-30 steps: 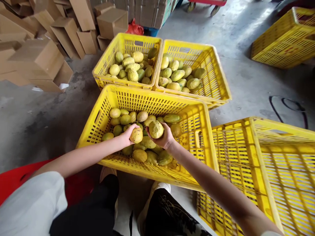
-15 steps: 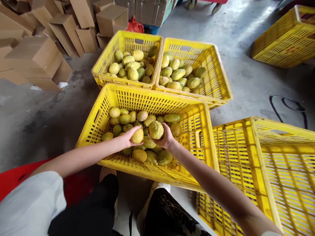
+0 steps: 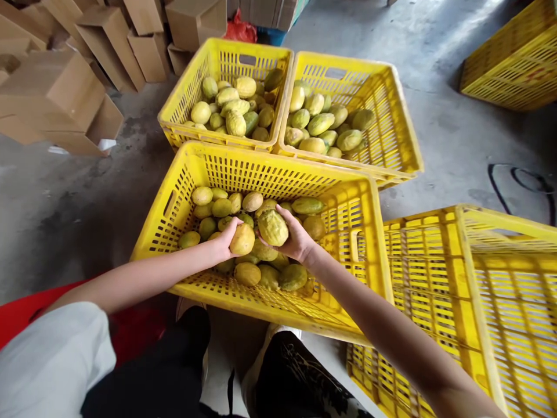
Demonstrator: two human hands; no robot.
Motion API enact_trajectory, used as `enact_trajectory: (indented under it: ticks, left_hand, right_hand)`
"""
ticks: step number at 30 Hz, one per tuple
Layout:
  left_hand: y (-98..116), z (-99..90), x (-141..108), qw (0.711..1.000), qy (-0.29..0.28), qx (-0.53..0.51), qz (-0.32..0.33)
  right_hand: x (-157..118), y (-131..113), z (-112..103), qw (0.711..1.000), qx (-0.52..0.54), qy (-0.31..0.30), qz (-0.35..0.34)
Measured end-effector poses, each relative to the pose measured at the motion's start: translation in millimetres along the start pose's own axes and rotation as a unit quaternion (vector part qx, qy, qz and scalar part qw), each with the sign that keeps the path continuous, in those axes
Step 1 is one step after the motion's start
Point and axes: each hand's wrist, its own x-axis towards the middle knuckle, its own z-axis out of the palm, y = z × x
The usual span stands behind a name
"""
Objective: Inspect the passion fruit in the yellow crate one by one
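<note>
My left hand (image 3: 225, 242) is wrapped round a smooth yellow-orange fruit (image 3: 242, 240). Close beside it, my right hand (image 3: 297, 237) grips a bumpy, wrinkled yellow-green fruit (image 3: 273, 228). The exact kind of fruit is unclear; they are oval and about palm-sized. Both hands are held over the near yellow crate (image 3: 278, 159), above a loose layer of similar green and yellow fruits (image 3: 248, 274). The fingers beneath each held fruit are partly hidden.
Behind stand a left yellow crate (image 3: 183, 125) and a right yellow crate (image 3: 402, 128), both part-filled with fruit. Another yellow crate (image 3: 467, 302) stands at the lower right. Cardboard boxes (image 3: 54, 93) are heaped at the upper left. A dark cable (image 3: 500, 188) lies on the floor.
The bumpy fruit has turned in my right hand and shifted slightly left and up. My left hand keeps hold of its fruit. The view has tilted a little.
</note>
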Motion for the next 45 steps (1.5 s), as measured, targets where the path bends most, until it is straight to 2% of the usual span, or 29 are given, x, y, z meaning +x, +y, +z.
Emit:
enact_trajectory:
  ticks: [4, 8, 11, 14, 16, 20, 24, 30, 36, 39, 45]
  left_hand:
    - [7.3, 14.0, -23.0, 0.998, 0.019, -0.056, -0.022]
    - [10.1, 19.2, -34.4, 0.996, 0.040, -0.077, -0.026]
    - [9.8, 20.0, -34.6, 0.996, 0.053, -0.068, -0.019]
    - [8.1, 21.1, -31.5, 0.998, 0.058, -0.020, 0.025]
    - [7.0, 22.2, -30.2, 0.997, 0.057, -0.001, 0.047]
    - [6.9, 23.4, -30.9, 0.998, 0.056, -0.001, 0.037]
    - [8.2, 19.7, -28.3, 0.998, 0.058, -0.014, 0.023]
    - [9.6, 11.8, -21.6, 0.993, 0.105, -0.040, 0.026]
    - [11.9, 17.7, -27.2, 0.995, 0.076, -0.051, 0.038]
    - [12.6, 20.6, -29.2, 0.994, 0.063, -0.079, 0.045]
    - [13.0, 21.2, -33.8, 0.987, 0.075, -0.118, 0.075]
  right_hand:
    - [10.4, 1.5, -8.4, 0.999, -0.006, -0.032, -0.011]
    - [6.5, 7.1, -1.5, 1.000, -0.009, -0.016, -0.010]
    - [0.3, 11.3, 7.7, 1.000, -0.008, 0.011, -0.014]
    - [0.5, 14.2, 11.4, 0.999, 0.006, 0.023, -0.028]
    - [4.0, 15.2, 10.0, 0.999, 0.015, 0.017, -0.037]
    - [12.1, 15.8, 2.2, 0.999, 0.028, 0.010, -0.035]
    - [16.8, 15.5, -7.0, 0.999, 0.025, -0.004, -0.024]
    - [18.2, 11.7, -13.2, 0.997, -0.066, 0.012, -0.046]
    - [10.9, 8.8, -5.5, 0.999, -0.030, -0.025, -0.027]
    - [7.2, 9.5, -1.2, 1.000, -0.010, -0.007, -0.023]
    - [8.5, 10.0, -3.5, 1.000, 0.000, 0.013, -0.008]
